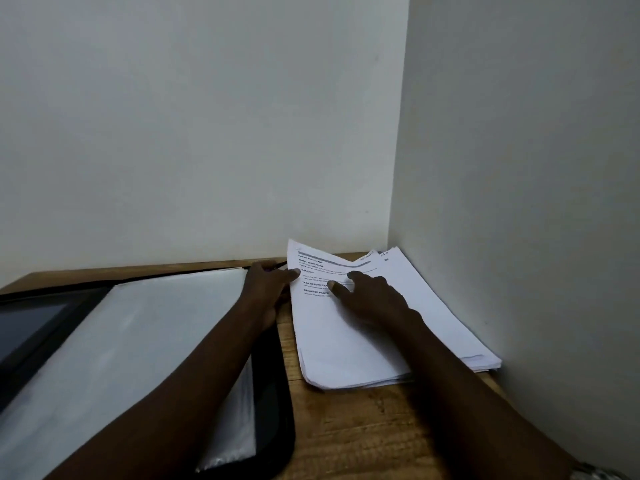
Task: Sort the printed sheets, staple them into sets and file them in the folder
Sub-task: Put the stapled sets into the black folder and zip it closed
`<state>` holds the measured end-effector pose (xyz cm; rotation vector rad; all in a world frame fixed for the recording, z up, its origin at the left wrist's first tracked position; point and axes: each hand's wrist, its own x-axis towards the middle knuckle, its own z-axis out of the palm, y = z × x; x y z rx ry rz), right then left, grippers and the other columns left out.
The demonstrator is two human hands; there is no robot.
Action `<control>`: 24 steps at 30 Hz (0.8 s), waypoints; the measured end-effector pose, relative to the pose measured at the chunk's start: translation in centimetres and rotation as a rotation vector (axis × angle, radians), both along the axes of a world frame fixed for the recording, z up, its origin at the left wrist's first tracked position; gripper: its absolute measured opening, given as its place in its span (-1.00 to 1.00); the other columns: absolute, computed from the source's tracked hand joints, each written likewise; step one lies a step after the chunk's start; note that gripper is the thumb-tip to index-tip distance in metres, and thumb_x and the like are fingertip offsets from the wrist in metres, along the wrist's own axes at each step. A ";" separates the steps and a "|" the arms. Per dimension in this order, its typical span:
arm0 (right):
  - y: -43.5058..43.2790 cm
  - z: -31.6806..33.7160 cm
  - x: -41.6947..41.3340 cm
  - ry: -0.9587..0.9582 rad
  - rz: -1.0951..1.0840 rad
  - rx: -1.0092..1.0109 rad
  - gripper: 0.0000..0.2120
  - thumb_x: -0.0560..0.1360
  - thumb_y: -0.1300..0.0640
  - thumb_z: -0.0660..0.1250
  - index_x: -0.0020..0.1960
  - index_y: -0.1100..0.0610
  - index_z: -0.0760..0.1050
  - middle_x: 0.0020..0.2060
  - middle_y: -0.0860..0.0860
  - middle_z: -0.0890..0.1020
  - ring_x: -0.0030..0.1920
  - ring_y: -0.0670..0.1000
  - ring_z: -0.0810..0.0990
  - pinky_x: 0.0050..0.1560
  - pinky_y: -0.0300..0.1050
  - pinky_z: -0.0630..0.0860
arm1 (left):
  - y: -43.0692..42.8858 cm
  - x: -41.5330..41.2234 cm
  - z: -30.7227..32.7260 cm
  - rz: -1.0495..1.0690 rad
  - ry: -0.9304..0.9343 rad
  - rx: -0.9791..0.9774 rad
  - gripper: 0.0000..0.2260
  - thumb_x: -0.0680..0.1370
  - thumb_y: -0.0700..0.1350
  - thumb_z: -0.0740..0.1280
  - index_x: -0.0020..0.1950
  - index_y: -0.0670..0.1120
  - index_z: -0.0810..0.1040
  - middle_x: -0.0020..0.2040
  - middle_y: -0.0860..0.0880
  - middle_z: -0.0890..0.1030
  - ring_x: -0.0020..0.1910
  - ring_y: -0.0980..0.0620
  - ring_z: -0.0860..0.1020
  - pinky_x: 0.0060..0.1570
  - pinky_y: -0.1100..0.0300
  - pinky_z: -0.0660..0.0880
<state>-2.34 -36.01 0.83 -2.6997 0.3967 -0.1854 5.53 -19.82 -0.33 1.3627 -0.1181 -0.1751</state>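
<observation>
A stack of printed white sheets point(349, 348) lies on the wooden desk point(374, 431) in the corner by the walls. Its top sheet curls up at the far left corner. My right hand point(367, 296) rests flat on the top sheet with fingers spread. My left hand point(270, 289) holds the left edge of that top sheet, thumb on the paper, fingers hidden beneath. To the left lies an open black folder point(273, 386) with clear plastic sleeves point(138, 344) over white pages. No stapler is in view.
White walls meet in a corner right behind and to the right of the stack. The folder's dark left flap point(31, 327) reaches the desk's left side. Bare wood shows in front of the stack.
</observation>
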 end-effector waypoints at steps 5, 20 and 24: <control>0.1 -0.2 0.4 -0.022 0.041 0.134 -0.39 0.55 -0.32 0.12 0.48 0.00 0.27 0.41 0.10 0.41 0.41 0.14 0.37 0.35 0.02 0.30 | -0.6 -1.4 0.5 -0.101 -0.015 0.054 -0.75 0.55 -0.37 0.32 0.23 -0.32 0.56 0.09 -0.24 0.68 -0.02 -0.21 0.68 0.00 -0.05 0.63; -3.1 2.8 -1.4 -0.248 0.155 1.001 -0.64 0.50 -0.04 0.41 0.06 0.27 0.59 -0.02 0.14 0.71 -0.09 0.11 0.67 -0.03 -0.03 0.57 | 5.7 -0.4 5.5 -0.078 -0.157 -0.101 -0.66 0.64 -0.05 0.28 0.36 -0.19 0.50 0.22 -0.19 0.64 0.17 -0.20 0.63 0.15 -0.15 0.57; -0.3 4.1 -1.5 -0.392 0.165 1.098 -0.81 0.56 0.10 0.35 0.08 0.20 0.58 -0.05 0.14 0.71 -0.12 0.11 0.69 -0.06 0.03 0.64 | 8.1 -1.6 6.8 -0.101 -0.192 -0.007 -0.69 0.64 -0.12 0.28 0.35 -0.21 0.51 0.22 -0.17 0.64 0.17 -0.16 0.63 0.09 -0.02 0.61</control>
